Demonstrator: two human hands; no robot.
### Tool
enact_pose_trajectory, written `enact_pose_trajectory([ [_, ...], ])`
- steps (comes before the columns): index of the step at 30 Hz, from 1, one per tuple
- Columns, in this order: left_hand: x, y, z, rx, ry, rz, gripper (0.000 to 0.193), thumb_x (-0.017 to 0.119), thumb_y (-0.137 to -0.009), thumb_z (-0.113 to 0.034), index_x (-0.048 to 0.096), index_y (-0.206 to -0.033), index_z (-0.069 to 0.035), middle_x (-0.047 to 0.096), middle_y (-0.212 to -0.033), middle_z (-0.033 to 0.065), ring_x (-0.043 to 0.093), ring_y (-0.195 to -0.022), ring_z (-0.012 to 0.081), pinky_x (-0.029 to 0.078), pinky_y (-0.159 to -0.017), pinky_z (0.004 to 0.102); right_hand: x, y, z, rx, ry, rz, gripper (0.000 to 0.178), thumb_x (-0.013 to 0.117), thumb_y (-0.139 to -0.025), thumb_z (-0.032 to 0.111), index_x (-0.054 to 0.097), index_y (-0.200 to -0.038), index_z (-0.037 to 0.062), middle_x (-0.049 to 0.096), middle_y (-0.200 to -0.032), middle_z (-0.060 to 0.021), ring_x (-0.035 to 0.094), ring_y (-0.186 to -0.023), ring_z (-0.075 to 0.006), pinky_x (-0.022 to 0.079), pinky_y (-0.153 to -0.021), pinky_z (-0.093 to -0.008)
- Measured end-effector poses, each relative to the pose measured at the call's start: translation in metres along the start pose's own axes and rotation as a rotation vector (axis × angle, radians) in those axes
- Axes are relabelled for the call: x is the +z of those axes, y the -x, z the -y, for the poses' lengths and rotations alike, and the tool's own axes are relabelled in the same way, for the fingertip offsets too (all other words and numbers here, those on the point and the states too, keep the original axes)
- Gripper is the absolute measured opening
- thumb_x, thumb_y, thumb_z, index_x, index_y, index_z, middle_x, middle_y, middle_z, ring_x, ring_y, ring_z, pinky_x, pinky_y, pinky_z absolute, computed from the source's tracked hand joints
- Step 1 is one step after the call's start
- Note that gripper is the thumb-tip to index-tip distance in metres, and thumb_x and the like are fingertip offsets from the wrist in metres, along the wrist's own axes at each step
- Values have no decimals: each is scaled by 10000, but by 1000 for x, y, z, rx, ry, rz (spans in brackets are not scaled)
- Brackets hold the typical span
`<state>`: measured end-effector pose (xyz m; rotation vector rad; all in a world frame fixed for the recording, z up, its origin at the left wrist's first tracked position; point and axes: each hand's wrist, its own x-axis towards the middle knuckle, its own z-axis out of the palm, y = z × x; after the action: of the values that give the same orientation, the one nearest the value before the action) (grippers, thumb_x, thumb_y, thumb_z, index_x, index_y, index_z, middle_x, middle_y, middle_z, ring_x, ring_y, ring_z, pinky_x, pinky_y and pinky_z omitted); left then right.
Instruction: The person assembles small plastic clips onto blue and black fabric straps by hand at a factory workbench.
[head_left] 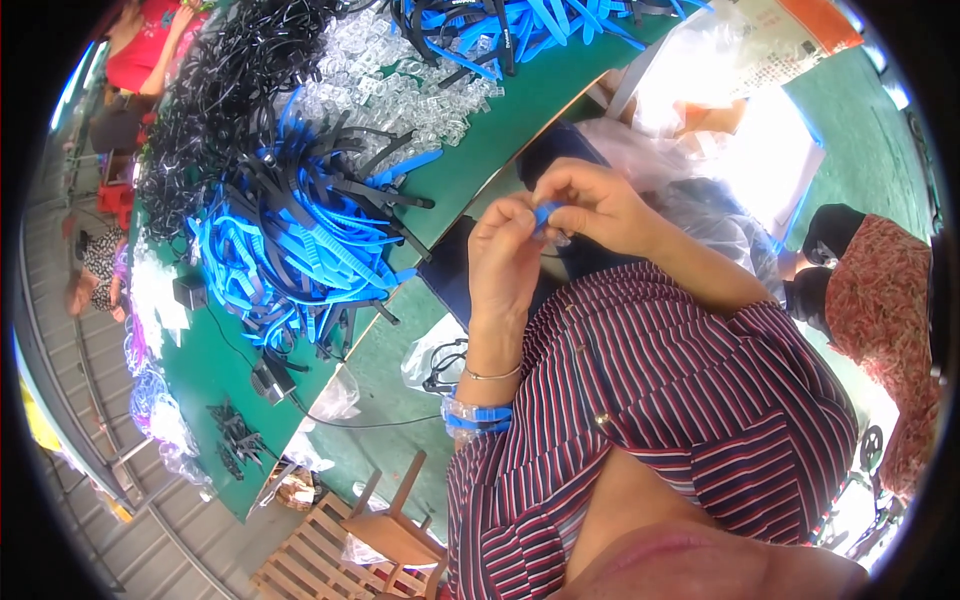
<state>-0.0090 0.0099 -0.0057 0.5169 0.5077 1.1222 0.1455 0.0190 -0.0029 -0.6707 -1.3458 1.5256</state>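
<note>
Close together in front of my chest, both hands pinch a short blue strap piece (545, 214). My left hand (500, 250) is closed on its left side, thumb and fingertips pressed together. From the other side my right hand (600, 207) grips the same piece between thumb and curled fingers. A small clear bit (559, 239) shows just below the fingers; its shape is too small to make out. Most of the blue piece is hidden by my fingertips. On my left forearm sit a thin bracelet and a blue-and-clear band (476, 418).
The green table (215, 375) carries a heap of blue and black straps (300, 245), a pile of clear plastic buckles (400, 95) and tangled black straps (215, 120). A wooden chair (400, 530) stands lower left. Plastic bags (690, 150) lie at right, near another person (880, 320).
</note>
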Motion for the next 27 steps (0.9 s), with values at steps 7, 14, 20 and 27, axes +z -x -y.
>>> enact_pose_trajectory([
  [7, 2, 6, -1, 7, 49, 14, 108, 558, -833, -110, 521, -789, -19, 563, -814, 91, 543, -731, 172, 460, -692, 308, -1, -1, 4, -25, 33, 15, 161, 545, -826, -12, 501, -979, -34, 501, -838, -54, 584, -724, -107, 470, -627, -213],
  [14, 3, 8, 0, -25, 23, 2, 96, 550, -833, -101, 526, -793, -16, 569, -809, 98, 548, -740, 178, 466, -697, 318, -3, 1, 8, -105, 176, 42, 163, 561, -805, -12, 521, -962, -36, 492, -864, -71, 586, -730, -127, 475, -639, -223],
  [20, 5, 7, 4, -25, 95, 33, 74, 564, -803, -69, 526, -766, -18, 568, -842, 94, 543, -770, 173, 439, -730, 308, -5, 8, 6, -44, 77, 8, 162, 570, -792, -13, 533, -949, -30, 494, -872, -65, 567, -750, -117, 469, -648, -222],
  [27, -3, 14, 5, 3, -18, -66, 92, 571, -809, -99, 536, -797, -15, 588, -858, 103, 575, -812, 197, 487, -719, 346, 2, 5, 5, -57, 56, 15, 173, 596, -783, 20, 543, -944, -15, 501, -855, -63, 551, -751, -119, 454, -656, -232],
])
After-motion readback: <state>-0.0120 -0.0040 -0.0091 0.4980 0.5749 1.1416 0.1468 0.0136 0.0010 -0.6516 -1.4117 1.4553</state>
